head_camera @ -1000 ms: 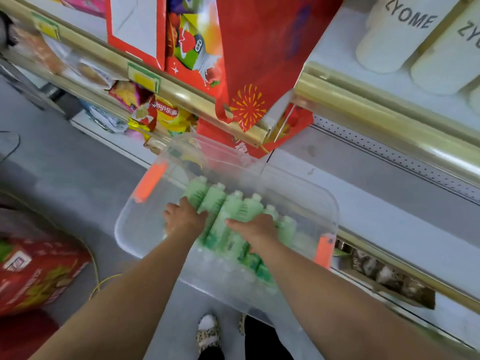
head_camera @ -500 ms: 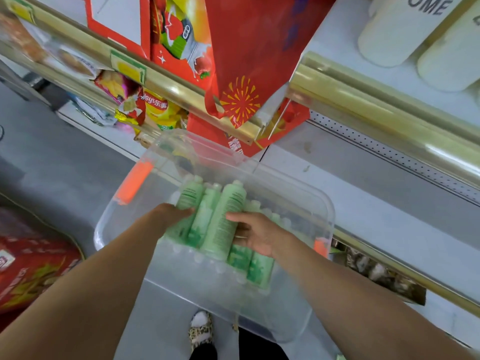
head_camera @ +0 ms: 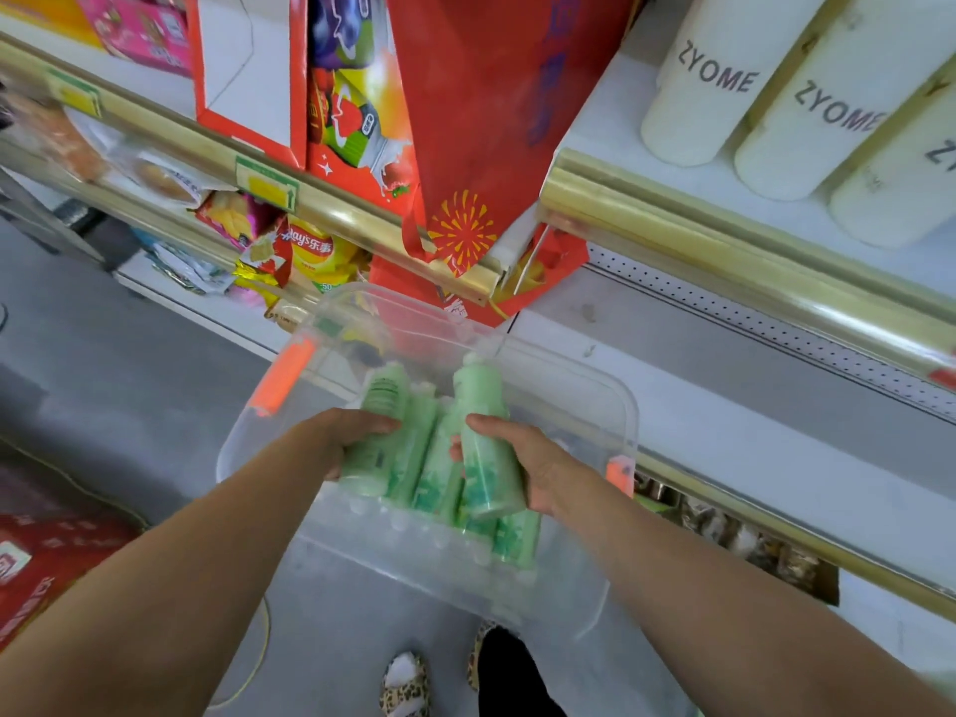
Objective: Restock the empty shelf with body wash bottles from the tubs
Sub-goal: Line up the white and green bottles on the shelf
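At least five green bottles (head_camera: 439, 458) lie bunched in the clear tub (head_camera: 579, 401), which has two orange latches (head_camera: 282, 375); the bottles' labels blur past reading; the left hand (head_camera: 352, 437) curls its fingers (head_camera: 380, 422) round the bunch's left side; the right hand (head_camera: 533, 458) grips the top bottle (head_camera: 483, 437); the bare shelf (head_camera: 750, 442) lies beyond the tub's right edge; above, three white bottles (head_camera: 693, 80), two reading ZYOME; left, one Lay's bag (head_camera: 310, 251).

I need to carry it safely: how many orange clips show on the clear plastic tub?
2: one orange clip on the clear plastic tub's left end, one on its right end; others may be hidden.
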Demonstrator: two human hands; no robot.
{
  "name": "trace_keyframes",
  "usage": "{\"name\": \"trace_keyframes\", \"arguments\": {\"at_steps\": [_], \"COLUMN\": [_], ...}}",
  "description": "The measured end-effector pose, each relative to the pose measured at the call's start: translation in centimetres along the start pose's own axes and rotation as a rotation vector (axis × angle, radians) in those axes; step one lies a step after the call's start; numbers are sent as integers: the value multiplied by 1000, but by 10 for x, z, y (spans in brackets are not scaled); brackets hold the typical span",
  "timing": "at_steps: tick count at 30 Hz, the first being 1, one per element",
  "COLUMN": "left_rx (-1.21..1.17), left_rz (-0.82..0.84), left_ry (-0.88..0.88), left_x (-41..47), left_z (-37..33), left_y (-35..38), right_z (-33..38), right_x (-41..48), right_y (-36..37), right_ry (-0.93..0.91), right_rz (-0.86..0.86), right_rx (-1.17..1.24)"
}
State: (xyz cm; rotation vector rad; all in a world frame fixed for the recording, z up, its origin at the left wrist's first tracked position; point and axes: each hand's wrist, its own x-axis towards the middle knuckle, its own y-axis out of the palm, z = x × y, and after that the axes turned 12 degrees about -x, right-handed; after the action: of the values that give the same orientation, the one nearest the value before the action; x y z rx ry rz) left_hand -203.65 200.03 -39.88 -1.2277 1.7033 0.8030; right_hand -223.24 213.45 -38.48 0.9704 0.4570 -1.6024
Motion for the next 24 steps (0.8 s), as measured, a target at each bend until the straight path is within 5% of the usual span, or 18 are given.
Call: {"name": "trace_keyframes", "arguments": {"at_steps": [5, 12, 24], "left_rx": [-170, -329, -224], "left_rz": [162, 387, 760], "left_ry": [142, 334, 521], "left_x": [-43, -108, -229], "left_z": [3, 17, 12], "left_y": [5, 31, 125], "right_z": [5, 10, 36], "right_x": [-36, -97, -228], "right_y": [-1, 10, -50], "right_ry": [-111, -249, -731], "right_rz": [80, -51, -225], "right_rx": [202, 195, 109]}}
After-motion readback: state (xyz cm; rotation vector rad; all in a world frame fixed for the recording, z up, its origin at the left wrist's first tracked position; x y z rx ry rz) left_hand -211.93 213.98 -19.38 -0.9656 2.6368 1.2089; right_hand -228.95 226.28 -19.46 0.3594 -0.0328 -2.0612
